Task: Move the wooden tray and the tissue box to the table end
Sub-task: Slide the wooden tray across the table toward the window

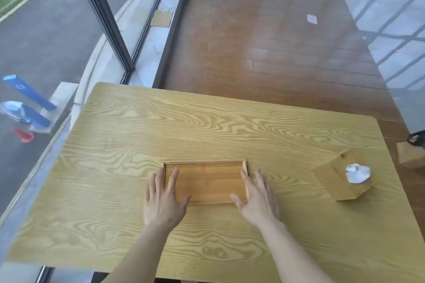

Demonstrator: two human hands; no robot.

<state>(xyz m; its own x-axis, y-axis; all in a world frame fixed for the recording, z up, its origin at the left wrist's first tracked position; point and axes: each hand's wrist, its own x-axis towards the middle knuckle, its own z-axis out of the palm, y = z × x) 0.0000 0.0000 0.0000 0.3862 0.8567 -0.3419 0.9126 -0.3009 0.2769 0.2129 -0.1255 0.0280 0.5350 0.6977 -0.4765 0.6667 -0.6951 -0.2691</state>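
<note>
A flat rectangular wooden tray (pixel 205 180) lies on the light wood-grain table (pixel 184 122), a little nearer than its middle. My left hand (pixel 164 200) rests over the tray's left edge, fingers spread. My right hand (pixel 258 197) lies over its right edge, fingers spread, thumb at the near right corner. Neither hand is closed around the tray. A wooden tissue box (pixel 340 179) with white tissue (pixel 357 172) sticking out of its top stands near the table's right edge, apart from both hands.
The far half of the table is bare wood. A glass window wall runs along the left side. Beyond the far edge is a wooden floor. A wooden object with something black on it (pixel 411 151) sits off the right edge.
</note>
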